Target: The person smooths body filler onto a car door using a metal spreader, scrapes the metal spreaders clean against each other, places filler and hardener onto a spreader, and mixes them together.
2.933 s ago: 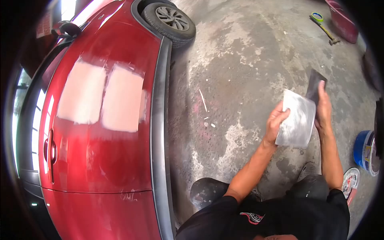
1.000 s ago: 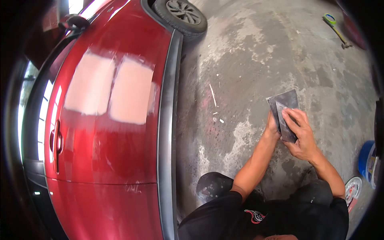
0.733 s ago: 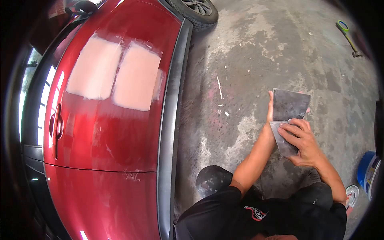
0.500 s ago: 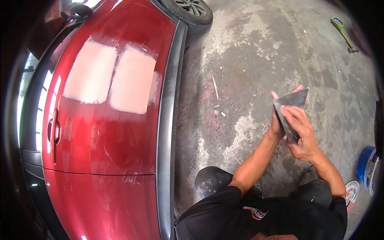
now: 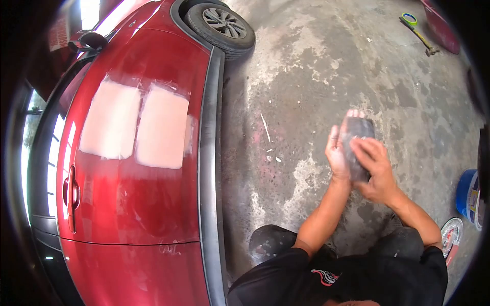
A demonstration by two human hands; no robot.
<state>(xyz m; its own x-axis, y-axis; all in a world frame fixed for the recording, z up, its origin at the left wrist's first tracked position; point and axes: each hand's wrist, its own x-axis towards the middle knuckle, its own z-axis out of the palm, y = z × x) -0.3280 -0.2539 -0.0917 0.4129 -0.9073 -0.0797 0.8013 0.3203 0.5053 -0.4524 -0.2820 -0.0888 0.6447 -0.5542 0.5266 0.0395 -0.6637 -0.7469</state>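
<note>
A dark grey, folded sheet of sandpaper (image 5: 361, 128) lies between my two hands, somewhat smeared by motion. Under it, my left hand (image 5: 338, 160) is palm up, its fingers stretched out past the sheet's far end and its thumb apart to the left. My right hand (image 5: 375, 168) grips the sheet from above, with fingers bent over its face. To the left stands a red car door (image 5: 132, 199) bearing two pale pink filler patches, a left patch (image 5: 109, 120) and a right patch (image 5: 162, 127). Both hands are well away from the door.
A dark sill trim (image 5: 210, 178) runs along the car's lower edge, and a wheel (image 5: 224, 25) is beyond it. On the concrete floor are a hammer (image 5: 421, 40), a green tape roll (image 5: 409, 19), a blue bucket (image 5: 465, 194) and a round lid (image 5: 451, 234) with red smears.
The sandpaper has turned from a spread, V-shaped fold to a narrow flat shape on my left palm. Both hands moved slightly left. The view has shifted, showing more of the wheel.
</note>
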